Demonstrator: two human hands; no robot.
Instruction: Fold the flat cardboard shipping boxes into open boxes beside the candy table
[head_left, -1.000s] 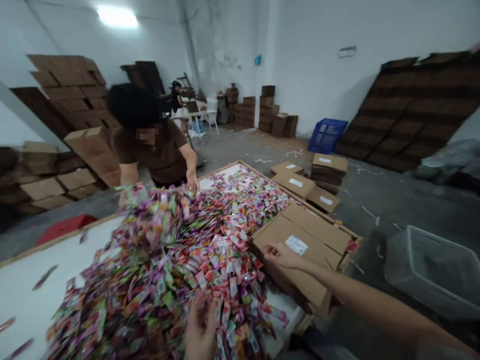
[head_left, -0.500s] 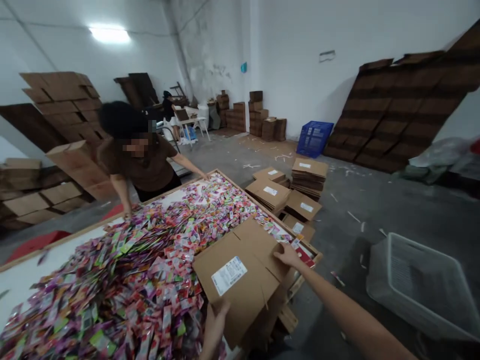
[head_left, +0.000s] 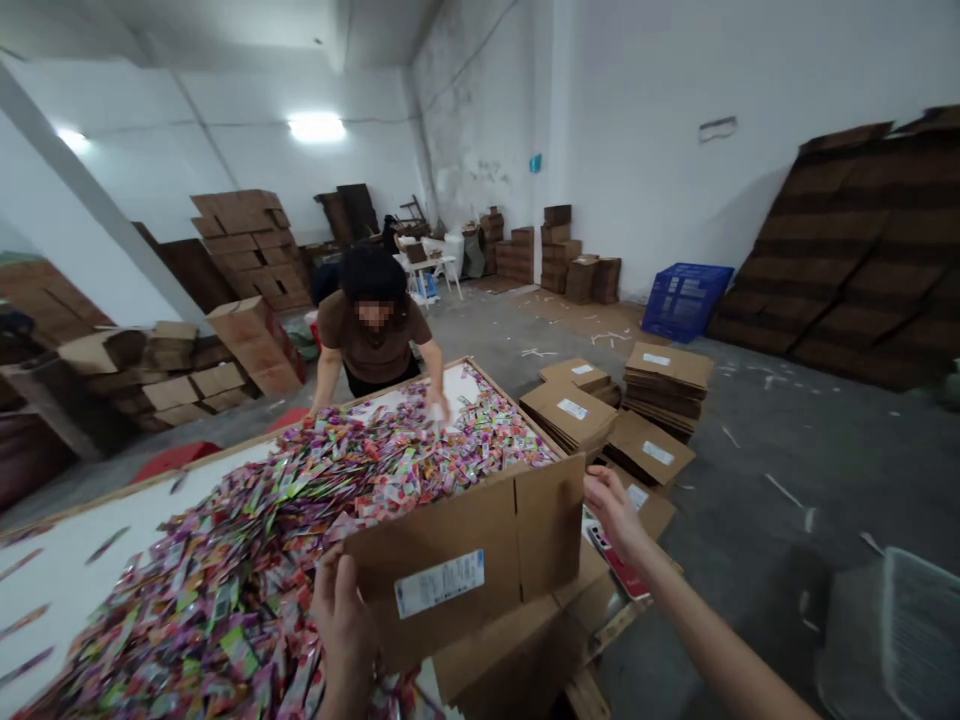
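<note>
Cardboard carton [head_left: 469,532] stands tilted, lower centre, left hand [head_left: 345,612] pinching one end, likely for support; right hand [head_left: 619,512] curls alongside, grip unclear.

Upright carton [head_left: 487,530] barring the near side, open air over packet heap [head_left: 259,535], carton stacks [head_left: 574,425] at right.

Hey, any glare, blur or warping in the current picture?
Head view: the larger lamp glares white; the label on the cardboard is too soft to read; same head view: the pillar leans, likely lens distortion; the plastic bin looks dim, lower right.
</note>
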